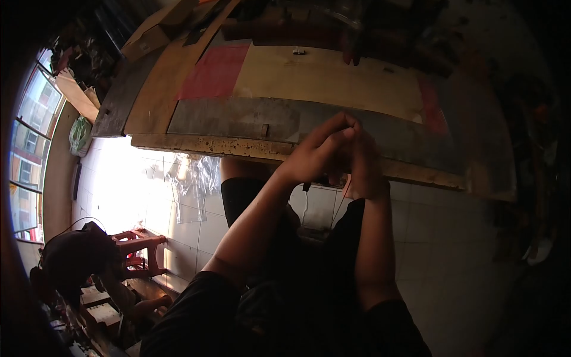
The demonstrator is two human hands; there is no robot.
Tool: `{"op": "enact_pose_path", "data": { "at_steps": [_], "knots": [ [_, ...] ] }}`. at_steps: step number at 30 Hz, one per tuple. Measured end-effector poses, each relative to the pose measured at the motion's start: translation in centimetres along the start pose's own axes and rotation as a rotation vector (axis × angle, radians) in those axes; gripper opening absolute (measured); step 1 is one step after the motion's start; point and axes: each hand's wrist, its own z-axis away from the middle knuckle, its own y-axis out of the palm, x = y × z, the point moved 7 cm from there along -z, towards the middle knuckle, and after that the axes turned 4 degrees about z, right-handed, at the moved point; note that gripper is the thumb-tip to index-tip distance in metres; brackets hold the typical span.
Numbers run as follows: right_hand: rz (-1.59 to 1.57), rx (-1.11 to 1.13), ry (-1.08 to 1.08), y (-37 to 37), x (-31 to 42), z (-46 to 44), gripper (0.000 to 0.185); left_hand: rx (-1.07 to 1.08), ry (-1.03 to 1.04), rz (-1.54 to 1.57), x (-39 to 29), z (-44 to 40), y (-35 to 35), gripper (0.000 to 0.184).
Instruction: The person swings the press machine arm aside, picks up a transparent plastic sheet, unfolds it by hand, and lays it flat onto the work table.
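My left hand (321, 150) and my right hand (367, 166) meet above the front edge of the workbench (220, 146). Their fingers are bent and pressed together at the tips. Anything between them is hidden by the fingers and the shadow. Beneath the hands lies the grey strip of the bench top (238, 116). Beyond it is a yellowish sheet (321, 74) with a red patch (215, 71) at its left end. A small metal piece (264, 130) sits on the grey strip, left of my hands.
A cardboard box (151, 38) stands at the bench's far left. Clear plastic film (193, 184) hangs below the front edge. Lower left, another person (80, 259) bends beside a red stool (156, 253). A green bag (79, 135) rests near the window. The right side is dark.
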Motion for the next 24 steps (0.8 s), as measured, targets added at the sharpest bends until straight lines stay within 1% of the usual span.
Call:
{"op": "enact_pose_path", "data": {
  "at_steps": [1,2,4,6,7,8,10,11,12,13,14,16,17,19,22,24],
  "knots": [
    [0.059,0.001,-0.019,-0.1,0.0,0.1,0.053,-0.007,-0.005,0.001,0.0,0.0,0.0,0.029],
    [0.03,0.03,-0.013,0.1,1.2,0.1,0.053,-0.005,-0.016,0.005,-0.1,0.0,0.0,0.029],
    [-0.007,0.063,-0.005,0.5,1.3,0.1,0.053,-0.011,-0.033,0.005,0.0,0.2,0.0,0.03],
    [-0.064,0.06,0.032,0.3,0.6,0.1,0.053,-0.029,0.02,-0.041,-0.2,-0.2,0.3,0.04],
    [-0.082,0.058,0.045,0.3,0.4,0.1,0.053,-0.029,0.019,-0.041,-0.3,-0.2,0.3,0.04],
    [-0.145,0.071,0.113,0.4,0.6,0.2,0.052,-0.013,0.016,-0.041,-0.4,-0.2,0.4,0.041],
    [-0.207,0.08,0.18,0.6,-0.9,0.6,0.051,0.007,0.013,-0.042,-0.8,0.0,0.3,0.041],
    [0.103,0.016,-0.065,0.1,-1.7,0.7,0.05,0.029,-0.052,0.001,-0.6,0.2,0.2,0.035],
    [0.261,-0.008,-0.192,0.0,-1.1,0.7,0.049,0.052,-0.116,0.043,-0.4,0.2,0.3,0.03],
    [0.421,-0.053,-0.317,-0.1,-0.4,0.9,0.049,0.058,-0.11,0.042,-0.1,0.1,0.2,0.03],
    [0.242,-0.017,-0.173,-0.2,0.2,0.3,0.048,0.037,-0.065,0.01,0.2,-0.1,-0.1,0.03],
    [0.07,0.017,-0.032,0.1,0.6,-0.1,0.046,0.022,-0.014,-0.021,0.1,-0.2,-0.2,0.031],
    [0.025,0.005,0.033,0.1,0.5,-0.1,0.046,0.023,-0.021,-0.014,0.0,-0.2,-0.1,0.031],
    [-0.016,-0.01,0.096,0.1,0.3,0.0,0.046,0.028,-0.026,-0.007,-0.1,-0.1,0.0,0.031],
    [-0.088,-0.003,0.098,0.3,0.0,0.2,0.046,0.043,-0.032,0.03,-0.2,-0.1,0.2,0.03],
    [0.091,-0.063,0.023,-0.1,-0.6,0.4,0.047,0.058,-0.02,0.056,-0.4,-0.1,0.3,0.03]
  ]
}}
